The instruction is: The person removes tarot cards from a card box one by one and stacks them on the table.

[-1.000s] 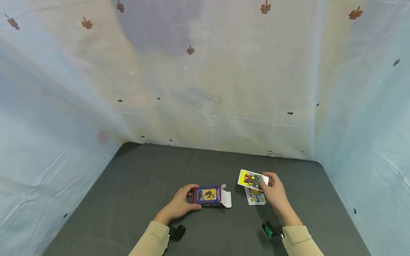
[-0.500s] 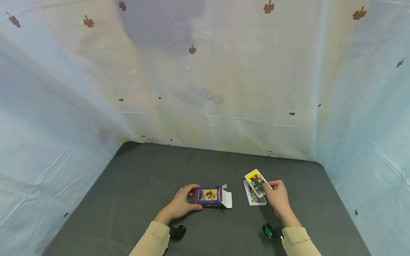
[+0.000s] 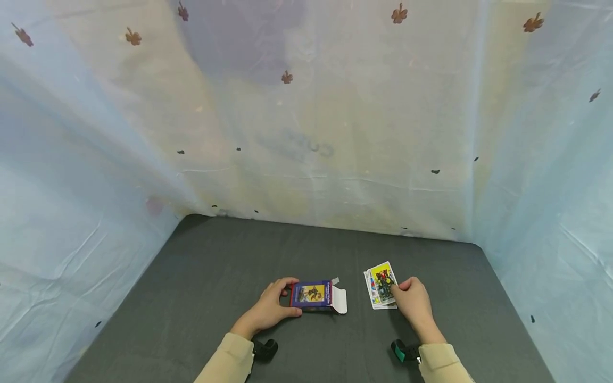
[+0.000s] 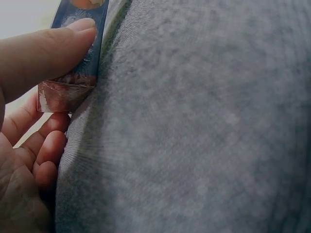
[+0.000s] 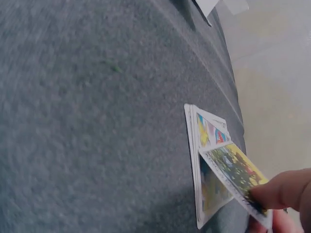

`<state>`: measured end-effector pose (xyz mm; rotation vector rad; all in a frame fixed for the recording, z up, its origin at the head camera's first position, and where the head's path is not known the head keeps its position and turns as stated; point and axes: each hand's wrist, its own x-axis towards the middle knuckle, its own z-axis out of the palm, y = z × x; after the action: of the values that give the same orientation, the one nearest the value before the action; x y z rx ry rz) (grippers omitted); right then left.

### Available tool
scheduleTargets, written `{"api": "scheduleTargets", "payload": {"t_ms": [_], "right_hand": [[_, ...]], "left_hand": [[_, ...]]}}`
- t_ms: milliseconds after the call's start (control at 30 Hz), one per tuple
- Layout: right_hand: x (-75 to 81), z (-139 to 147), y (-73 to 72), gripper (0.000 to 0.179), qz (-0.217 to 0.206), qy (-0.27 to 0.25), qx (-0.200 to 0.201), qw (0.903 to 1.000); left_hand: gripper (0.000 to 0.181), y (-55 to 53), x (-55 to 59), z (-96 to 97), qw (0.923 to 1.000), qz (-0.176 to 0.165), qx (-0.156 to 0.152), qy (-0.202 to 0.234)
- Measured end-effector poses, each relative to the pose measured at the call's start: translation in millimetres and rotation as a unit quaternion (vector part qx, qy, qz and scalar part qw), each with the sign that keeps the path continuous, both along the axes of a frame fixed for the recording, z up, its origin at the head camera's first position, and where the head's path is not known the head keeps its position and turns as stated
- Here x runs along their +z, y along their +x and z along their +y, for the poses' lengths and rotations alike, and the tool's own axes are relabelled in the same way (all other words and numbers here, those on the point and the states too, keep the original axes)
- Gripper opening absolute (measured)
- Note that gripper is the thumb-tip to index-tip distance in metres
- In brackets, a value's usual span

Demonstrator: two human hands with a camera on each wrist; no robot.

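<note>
My left hand (image 3: pixel 269 307) grips a purple-blue card box (image 3: pixel 311 293) at its left end, thumb on the near side and fingers on the far side. The box lies on the table, its white end flap (image 3: pixel 339 300) folded out to the right. My right hand (image 3: pixel 414 303) pinches a yellow-topped picture card (image 3: pixel 384 282) by its right edge, thumb on the printed face. In the right wrist view that card (image 5: pixel 235 174) slants over a small stack of cards (image 5: pixel 194 160), one end right at the top of the stack.
The dark grey table (image 3: pixel 230 255) carries the box and the cards. A pale printed curtain (image 3: pixel 306 159) surrounds its back and sides. Black wrist straps sit on the left wrist (image 3: pixel 265 349) and the right wrist (image 3: pixel 405 352).
My right hand has turned the yellow card from lying crosswise to nearly upright and brought it down over the stack. The left hand and the box have stayed in place.
</note>
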<state>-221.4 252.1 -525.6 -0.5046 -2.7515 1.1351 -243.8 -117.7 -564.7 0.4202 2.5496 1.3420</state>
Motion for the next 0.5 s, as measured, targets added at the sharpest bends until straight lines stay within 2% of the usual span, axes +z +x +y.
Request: {"api": "scheduleTargets", "payload": {"t_ms": [400, 500], "right_hand": [[-6.4, 7.8, 0.6, 0.035, -0.057, 0.048, 0.012, 0.9971], [-7.1, 7.6, 0.4, 0.038, -0.058, 0.058, 0.015, 0.9965]], "left_hand": [[0.076, -0.4, -0.1, 0.9, 0.9999, 0.004, -0.001, -0.010], [0.076, -0.1, -0.6, 1.0, 0.9999, 0.004, -0.001, -0.010]]}}
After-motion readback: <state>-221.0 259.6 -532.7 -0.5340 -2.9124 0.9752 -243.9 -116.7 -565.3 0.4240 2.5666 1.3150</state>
